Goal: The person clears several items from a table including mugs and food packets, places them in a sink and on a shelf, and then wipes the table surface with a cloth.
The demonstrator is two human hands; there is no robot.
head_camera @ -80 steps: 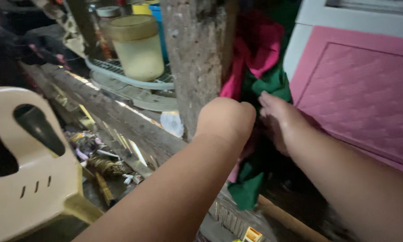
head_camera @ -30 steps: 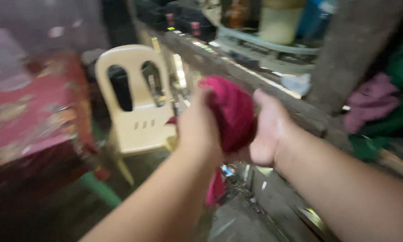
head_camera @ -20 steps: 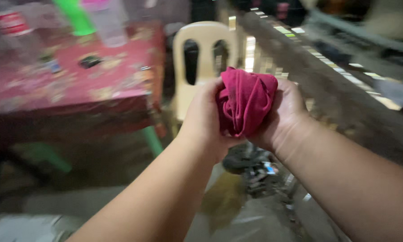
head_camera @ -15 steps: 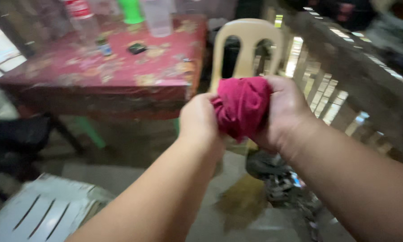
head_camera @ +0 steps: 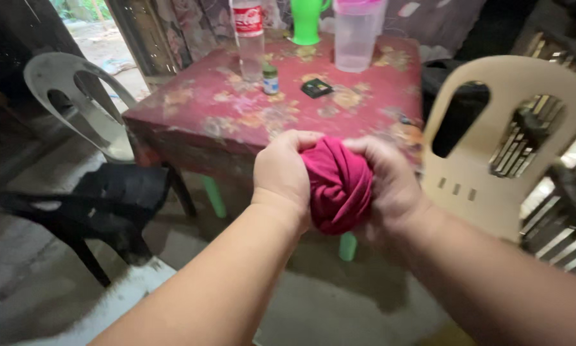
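Table nearer now; red cloth (head_camera: 336, 184) between both hands (head_camera: 334, 176).

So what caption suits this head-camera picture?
Left hand and right hand grip a bunched red cloth before a red-topped table.

Your hands are hiding much of the red cloth (head_camera: 336, 186); the top edge is cutting off the bottle (head_camera: 249, 35), green cup (head_camera: 307, 20) and clear pitcher (head_camera: 356, 33).

Both forearms reach forward and meet; the left hand (head_camera: 284, 173) and right hand (head_camera: 390, 186) curl inward, fingers clenched, facing each other.
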